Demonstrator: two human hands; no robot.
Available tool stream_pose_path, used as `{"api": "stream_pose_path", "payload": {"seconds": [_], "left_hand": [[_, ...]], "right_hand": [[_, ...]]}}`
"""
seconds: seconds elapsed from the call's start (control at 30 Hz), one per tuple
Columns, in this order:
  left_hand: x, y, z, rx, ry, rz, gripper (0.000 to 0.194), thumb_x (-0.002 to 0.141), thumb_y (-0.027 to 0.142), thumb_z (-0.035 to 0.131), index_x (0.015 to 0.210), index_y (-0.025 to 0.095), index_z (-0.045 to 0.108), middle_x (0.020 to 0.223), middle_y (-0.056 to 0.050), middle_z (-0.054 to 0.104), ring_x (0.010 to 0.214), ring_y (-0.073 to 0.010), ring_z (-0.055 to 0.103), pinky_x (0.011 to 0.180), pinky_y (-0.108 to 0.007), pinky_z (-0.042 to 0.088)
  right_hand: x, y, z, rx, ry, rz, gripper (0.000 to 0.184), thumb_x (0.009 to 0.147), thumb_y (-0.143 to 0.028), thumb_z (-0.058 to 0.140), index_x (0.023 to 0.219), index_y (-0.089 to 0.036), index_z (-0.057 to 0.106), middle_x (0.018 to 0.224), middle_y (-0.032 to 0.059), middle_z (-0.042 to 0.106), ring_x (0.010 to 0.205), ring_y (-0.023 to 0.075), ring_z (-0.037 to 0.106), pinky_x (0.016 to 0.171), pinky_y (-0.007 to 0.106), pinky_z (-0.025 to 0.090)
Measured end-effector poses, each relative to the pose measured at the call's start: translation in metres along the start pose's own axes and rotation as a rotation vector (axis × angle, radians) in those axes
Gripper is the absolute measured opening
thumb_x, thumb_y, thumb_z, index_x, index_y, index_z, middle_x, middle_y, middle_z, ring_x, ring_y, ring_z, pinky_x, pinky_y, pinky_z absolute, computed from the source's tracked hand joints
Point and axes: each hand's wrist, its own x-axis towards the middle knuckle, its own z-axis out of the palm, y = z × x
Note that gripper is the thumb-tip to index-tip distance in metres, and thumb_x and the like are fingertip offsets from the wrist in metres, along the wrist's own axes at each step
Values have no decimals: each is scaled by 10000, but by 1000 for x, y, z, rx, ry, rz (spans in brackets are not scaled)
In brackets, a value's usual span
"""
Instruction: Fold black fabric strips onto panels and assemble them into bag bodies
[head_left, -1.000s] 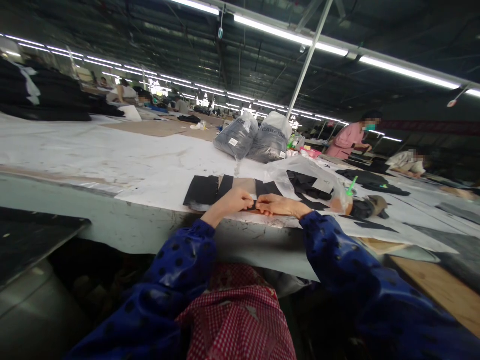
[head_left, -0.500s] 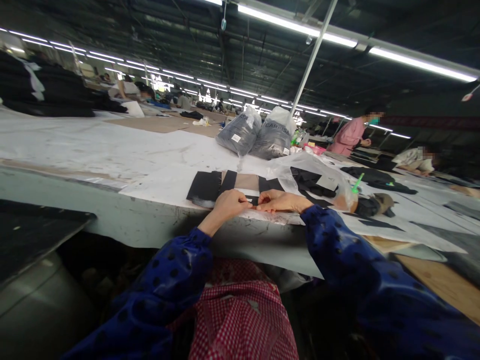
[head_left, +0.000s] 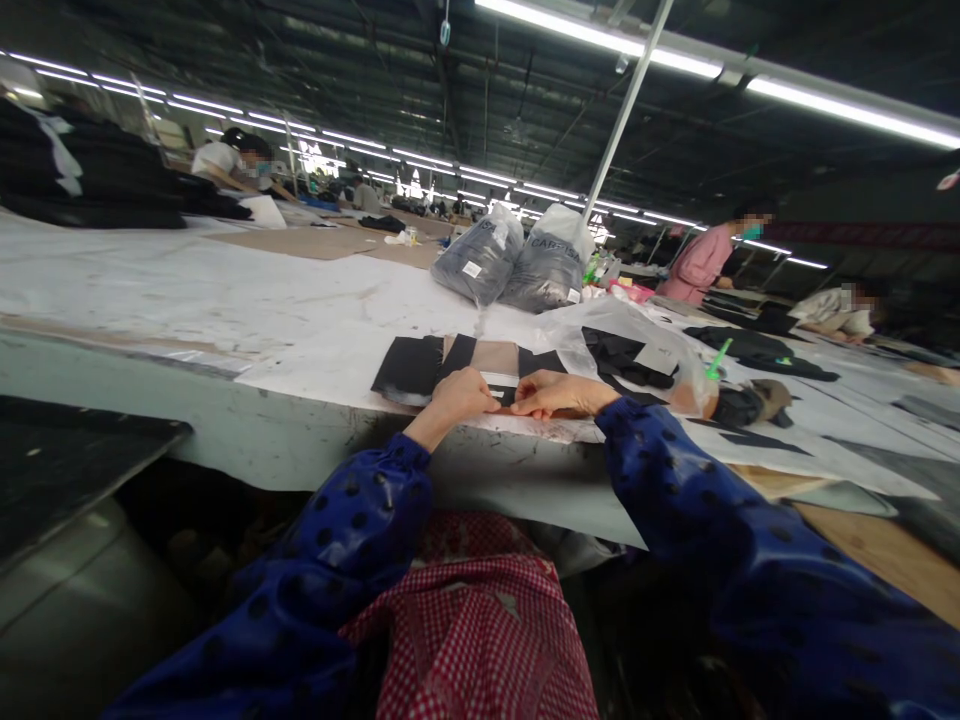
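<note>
A dark piece of fabric (head_left: 409, 369) with a tan panel (head_left: 496, 358) and a white strip lies near the front edge of the table. My left hand (head_left: 463, 395) has its fingers closed on the fabric's near edge, close to a small white label. Just to the right, my right hand (head_left: 553, 394) pinches the same edge, thumb and fingertips together. The two sets of fingertips are a short gap apart. What lies under the fingers is hidden.
Behind the fabric stand two filled plastic bags (head_left: 551, 262). To the right lie black cloth pieces (head_left: 626, 358) in clear plastic and a cup with a green straw (head_left: 716, 360). Stacked dark cloth (head_left: 82, 170) sits far left. A person in pink (head_left: 697, 262) stands beyond.
My fingertips have shifted slightly left along the fabric's near edge, both hands still closed on it. In the left background, a person's head has risen.
</note>
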Motion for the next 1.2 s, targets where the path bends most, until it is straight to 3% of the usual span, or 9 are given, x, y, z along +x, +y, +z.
{"api": "stream_pose_path", "payload": {"seconds": [0.27, 0.43, 0.57, 0.67, 0.73, 0.83, 0.97, 1.07, 1.2], "left_hand": [[-2, 9, -3, 63, -24, -9, 149, 668, 295, 715, 728, 164, 752, 740, -78, 716, 755, -210, 651, 647, -272, 452], [-3, 8, -4, 76, -38, 23, 138, 674, 273, 698, 735, 161, 752, 753, -85, 719, 745, -218, 656, 640, -281, 451], [-2, 5, -2, 75, -25, 36, 143, 680, 282, 689, 742, 169, 753, 731, -78, 712, 745, -213, 657, 645, -274, 450], [-1, 4, -1, 61, -25, 62, 147, 674, 307, 699, 729, 180, 748, 716, -61, 703, 748, -205, 647, 654, -273, 448], [-1, 1, -2, 41, -31, 98, 133, 681, 304, 694, 685, 178, 734, 675, -44, 683, 736, -197, 636, 654, -271, 446], [-4, -9, -9, -14, -55, 170, 186, 755, 290, 622, 659, 160, 713, 649, -30, 662, 698, -174, 623, 638, -256, 444], [-13, -33, -17, -244, 6, 357, 150, 770, 243, 604, 843, 156, 702, 859, -32, 701, 803, -148, 626, 725, -238, 465], [-18, -46, -17, -224, 102, 440, 104, 688, 227, 693, 769, 162, 696, 855, -37, 690, 862, -165, 606, 792, -260, 452], [-18, -47, -11, -160, 163, 361, 123, 702, 272, 682, 662, 159, 711, 778, -42, 684, 815, -177, 612, 765, -272, 446]], "right_hand": [[4, -7, 5, -84, 43, 74, 222, 737, -211, 773, 667, -139, 575, 540, -10, 567, 488, 92, 524, 478, 198, 454], [4, -8, 4, -138, 20, 45, 301, 783, -365, 739, 667, -144, 570, 573, 6, 569, 519, 101, 526, 492, 206, 452], [8, -25, 5, -481, 110, -2, 308, 710, -387, 772, 631, -165, 573, 610, 31, 567, 618, 171, 556, 530, 250, 419], [11, -43, 9, -621, 148, -89, 252, 593, -200, 798, 619, -171, 549, 609, 26, 529, 717, 215, 566, 571, 257, 405], [11, -48, 11, -569, 46, -115, 190, 592, -91, 716, 642, -164, 548, 593, 7, 518, 671, 185, 555, 557, 243, 403], [7, -37, 13, -363, -55, -140, 148, 669, -77, 599, 786, -163, 571, 670, -12, 550, 612, 129, 532, 554, 220, 426], [4, -14, 11, 32, -95, -200, 185, 717, -152, 624, 886, -176, 556, 800, -21, 556, 666, 104, 520, 618, 207, 444], [6, -11, 11, 90, -110, -173, 235, 727, -230, 706, 888, -170, 546, 803, -21, 555, 669, 102, 518, 623, 214, 448], [12, -15, 14, 66, -69, -122, 241, 770, -283, 737, 849, -164, 543, 714, -21, 553, 638, 103, 527, 590, 210, 452]]}}
